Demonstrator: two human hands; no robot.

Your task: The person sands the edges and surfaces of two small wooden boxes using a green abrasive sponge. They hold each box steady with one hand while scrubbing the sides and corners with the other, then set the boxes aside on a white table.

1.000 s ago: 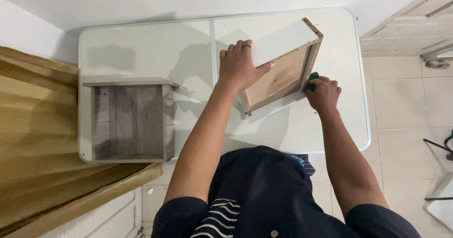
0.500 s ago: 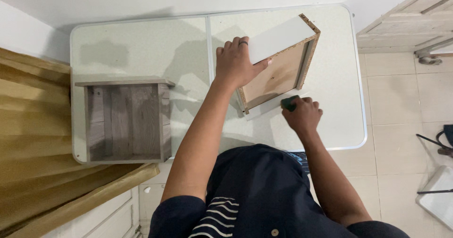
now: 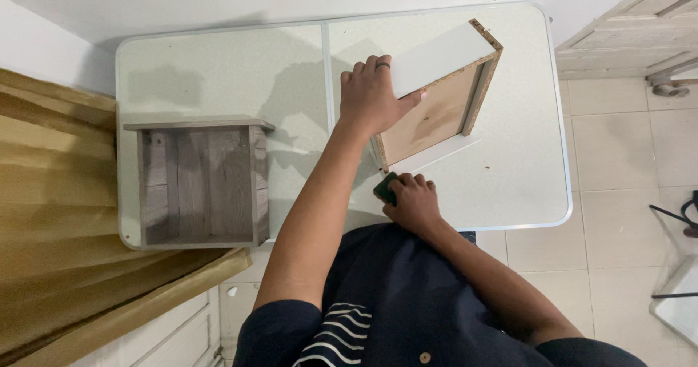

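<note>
On the counter (image 3: 218,69), the open box (image 3: 200,185) stood at left; the drawer (image 3: 436,94) stood at right, well apart, the sanding block (image 3: 384,187) just before its near corner.

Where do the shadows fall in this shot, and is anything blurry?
Head view: soft shadows of the left hand and arm fall leftward across the white table; the grey wooden box casts a faint one above itself; everything looks sharp, with no harsh glare.
</note>
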